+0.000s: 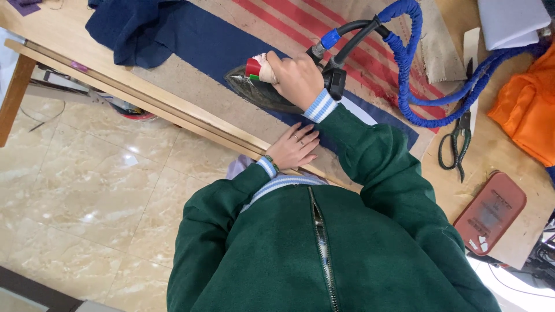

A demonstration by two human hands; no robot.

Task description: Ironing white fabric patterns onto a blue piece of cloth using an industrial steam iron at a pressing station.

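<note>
— What's off to the left of your hands?

— Up past my left hand (293, 147), a heap of dark navy cloth (136, 32) is bunched on the pale wooden worktop (63, 37), and it runs on as a flat navy strip toward my right hand (296, 78).

— And your left hand itself?

— It lies flat and open, fingers spread, pressing on the near end of that navy strip just beside the worktop's edge. It grips nothing. There are rings on the fingers, and a striped blue and white cuff at the wrist.

— The right one?

— Just beyond the left one. It is closed tight around the cloth-wrapped handle of the dark grey steam iron (257, 89), whose soleplate sits on the navy strip with its tip pointing left.

— What comes off the iron?

— A black hose wrapped in blue coiled cord (404, 75) rises from behind my right hand and loops away to the right, over a red and beige striped cloth (324, 26).

— Further right?

— Dark-handled scissors (457, 144) lie well to the right of both hands, a flat reddish-brown rounded pad (491, 211) sits nearer me beyond them, and orange fabric (529, 110) lies at the far right edge.
</note>
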